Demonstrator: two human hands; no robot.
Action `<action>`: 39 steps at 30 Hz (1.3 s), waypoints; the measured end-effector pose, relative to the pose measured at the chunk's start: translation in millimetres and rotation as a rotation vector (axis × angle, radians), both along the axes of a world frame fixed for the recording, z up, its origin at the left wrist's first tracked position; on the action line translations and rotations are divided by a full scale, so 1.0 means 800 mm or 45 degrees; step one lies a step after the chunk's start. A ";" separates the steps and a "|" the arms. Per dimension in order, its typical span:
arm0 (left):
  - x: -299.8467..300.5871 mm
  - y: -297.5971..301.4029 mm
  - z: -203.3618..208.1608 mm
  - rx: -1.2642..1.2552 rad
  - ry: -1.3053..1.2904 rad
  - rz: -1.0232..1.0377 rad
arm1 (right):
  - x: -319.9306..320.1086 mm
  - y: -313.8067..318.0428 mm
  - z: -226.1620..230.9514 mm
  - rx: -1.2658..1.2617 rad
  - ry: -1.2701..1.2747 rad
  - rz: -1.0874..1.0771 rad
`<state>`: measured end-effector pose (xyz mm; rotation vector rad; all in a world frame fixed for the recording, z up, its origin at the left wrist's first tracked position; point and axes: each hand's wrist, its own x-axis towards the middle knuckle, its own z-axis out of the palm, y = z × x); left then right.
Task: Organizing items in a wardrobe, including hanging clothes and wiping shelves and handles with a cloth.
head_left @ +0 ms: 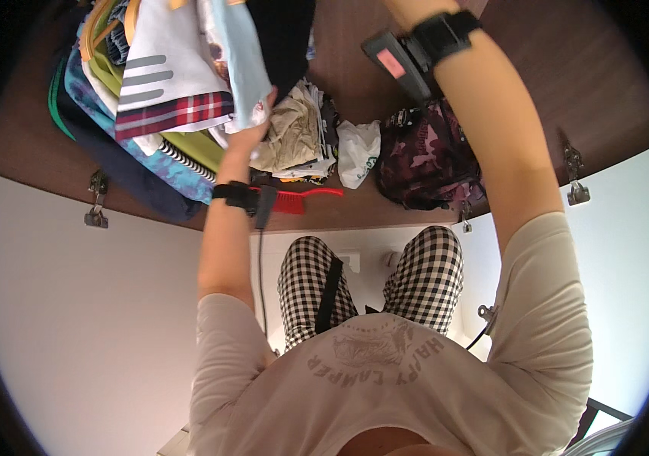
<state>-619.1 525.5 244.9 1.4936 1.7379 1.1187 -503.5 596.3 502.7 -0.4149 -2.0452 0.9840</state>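
Light blue garment: hangs at 11 o'clock from the middle of the view; its upper end goes out of the top edge.
Its long axis: nearly upright, from about 11:30 to 5:30, with the lower hem pointing to the wearer.
Left hand: at the hem of this garment, reaching toward 12 o'clock; the fingers are partly covered by the cloth, so I cannot tell how far they are open or whether they grip.
Right hand: beyond the top edge, so I cannot tell its fingers; only the right forearm is visible, at 2 o'clock.
Neighbour garments: a white garment with grey stripes hangs just beside, at 9 o'clock of the blue one; a black garment is at its 2 o'clock.
Beige cloth: on a folded pile, at 4 o'clock of the blue garment.
Red brush: below this pile, handle pointing to 3 o'clock.
White bag: between the pile and the camouflage backpack.
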 end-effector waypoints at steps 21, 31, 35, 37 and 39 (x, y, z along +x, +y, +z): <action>-0.034 -0.089 -0.004 0.348 0.350 0.042 | 0.212 0.008 -0.589 -0.750 -1.468 -1.076; -0.022 -0.078 -0.009 0.378 0.400 -0.039 | 0.252 0.076 -0.604 -0.922 -1.505 -0.864; -0.014 -0.059 -0.022 0.499 0.519 -0.043 | 0.257 0.099 -0.498 -0.994 -0.550 -0.930; -0.045 -0.075 -0.033 0.852 1.024 0.045 | 0.191 0.068 -0.399 -1.079 -0.338 -0.726; -0.026 -0.079 -0.019 0.258 0.478 -0.125 | 0.199 0.033 -0.315 -0.889 -0.210 -0.474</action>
